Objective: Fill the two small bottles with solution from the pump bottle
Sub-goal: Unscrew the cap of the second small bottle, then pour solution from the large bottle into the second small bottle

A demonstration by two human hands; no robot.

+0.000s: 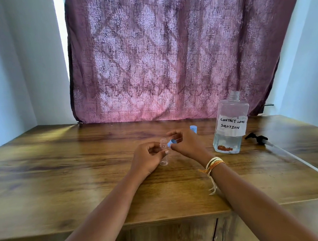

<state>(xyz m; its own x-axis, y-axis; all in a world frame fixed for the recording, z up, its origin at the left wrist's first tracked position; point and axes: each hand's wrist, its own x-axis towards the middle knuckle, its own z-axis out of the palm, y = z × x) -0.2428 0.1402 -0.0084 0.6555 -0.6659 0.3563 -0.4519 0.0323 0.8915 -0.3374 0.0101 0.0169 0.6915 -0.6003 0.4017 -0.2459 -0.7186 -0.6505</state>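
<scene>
My left hand point(148, 157) grips a small clear bottle point(164, 154) upright on the wooden table point(62, 167), its mouth uncovered. Right beside that mouth, my right hand point(187, 144) pinches a blue cap point(171, 143). A second blue-capped small bottle point(193, 129) stands behind my right hand, mostly hidden. The large clear bottle point(230, 125) labelled "contact lens solution" stands to the right with its neck uncovered and a little liquid in the bottom. Its black pump head with long clear tube point(283, 149) lies on the table further right.
A purple patterned curtain point(167, 52) hangs behind the table's back edge. White walls close in on both sides. The table's front edge point(163, 221) runs above cabinet doors below my forearms.
</scene>
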